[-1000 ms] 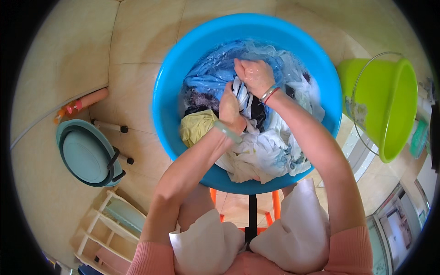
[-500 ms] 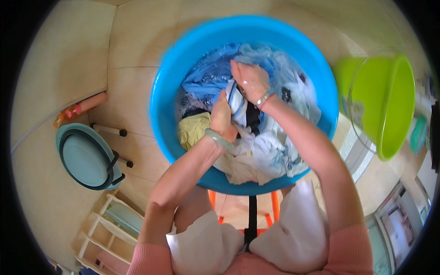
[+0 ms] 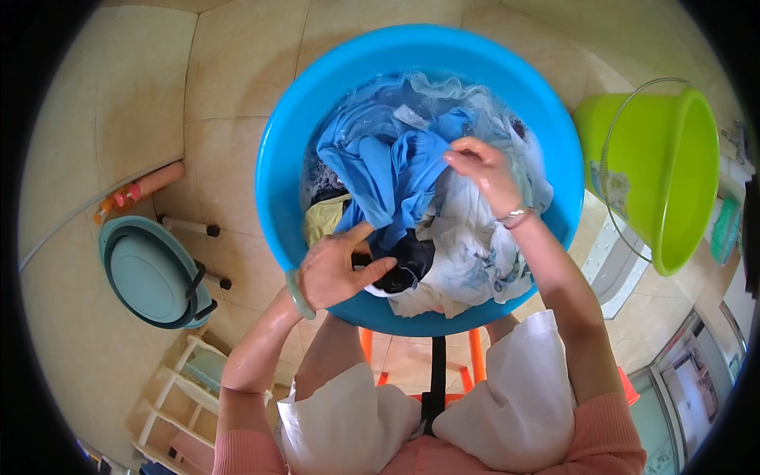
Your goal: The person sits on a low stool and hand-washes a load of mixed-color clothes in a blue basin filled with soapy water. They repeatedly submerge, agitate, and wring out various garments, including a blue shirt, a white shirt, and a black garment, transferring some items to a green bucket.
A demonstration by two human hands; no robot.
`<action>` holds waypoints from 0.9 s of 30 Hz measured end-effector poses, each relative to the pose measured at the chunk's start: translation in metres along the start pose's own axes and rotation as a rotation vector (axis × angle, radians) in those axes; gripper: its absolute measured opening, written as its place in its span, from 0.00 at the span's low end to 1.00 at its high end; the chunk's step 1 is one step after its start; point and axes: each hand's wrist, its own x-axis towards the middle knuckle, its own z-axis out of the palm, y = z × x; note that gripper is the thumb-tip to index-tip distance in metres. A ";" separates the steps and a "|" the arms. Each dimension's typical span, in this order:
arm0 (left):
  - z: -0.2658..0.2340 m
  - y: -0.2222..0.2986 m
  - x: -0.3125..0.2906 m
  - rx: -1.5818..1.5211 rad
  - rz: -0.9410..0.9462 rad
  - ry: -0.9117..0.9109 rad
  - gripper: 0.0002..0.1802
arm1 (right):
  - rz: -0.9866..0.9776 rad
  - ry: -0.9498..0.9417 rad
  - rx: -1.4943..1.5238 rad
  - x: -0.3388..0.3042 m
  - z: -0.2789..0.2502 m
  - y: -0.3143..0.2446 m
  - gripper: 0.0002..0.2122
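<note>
A blue garment [image 3: 372, 174] lies in soapy water in the big round blue tub [image 3: 277, 170], partly lifted in folds. My right hand [image 3: 487, 174] pinches its right edge between thumb and fingers. My left hand [image 3: 332, 269] is at the tub's near left side, thumb and index finger spread apart. Its index fingertip meets the blue garment's lower fold, and the thumb lies over a black cloth [image 3: 412, 257]; the other fingers are partly hidden. Beside this hand is a pale yellow cloth [image 3: 323, 219]. White wet clothes [image 3: 475, 245] fill the tub's right half.
A lime green bucket [image 3: 689, 182] with a wire handle stands at the right, near a white washboard-like panel [image 3: 613, 273]. At the left is a folded grey-green basin [image 3: 150, 277]. A white rack [image 3: 178, 380] stands lower left. Orange stool legs [image 3: 476, 348] show below the tub.
My hands have moved apart, the left toward the near left rim, the right outward. The striped white-and-black cloth between them has gone from view; the blue garment now spreads over the middle.
</note>
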 end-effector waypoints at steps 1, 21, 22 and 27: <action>0.006 -0.021 -0.001 0.193 0.069 0.085 0.30 | 0.042 -0.043 0.195 -0.010 0.000 -0.020 0.06; -0.027 0.017 0.010 -1.175 -0.096 0.479 0.25 | 0.027 -0.285 -0.486 -0.010 0.006 -0.028 0.21; -0.031 0.019 -0.003 -1.243 -0.076 0.487 0.26 | -0.053 -0.276 -0.602 -0.015 0.010 -0.017 0.22; -0.031 0.065 -0.043 -1.302 0.256 0.615 0.28 | -0.311 -0.118 -0.816 -0.015 0.039 0.011 0.22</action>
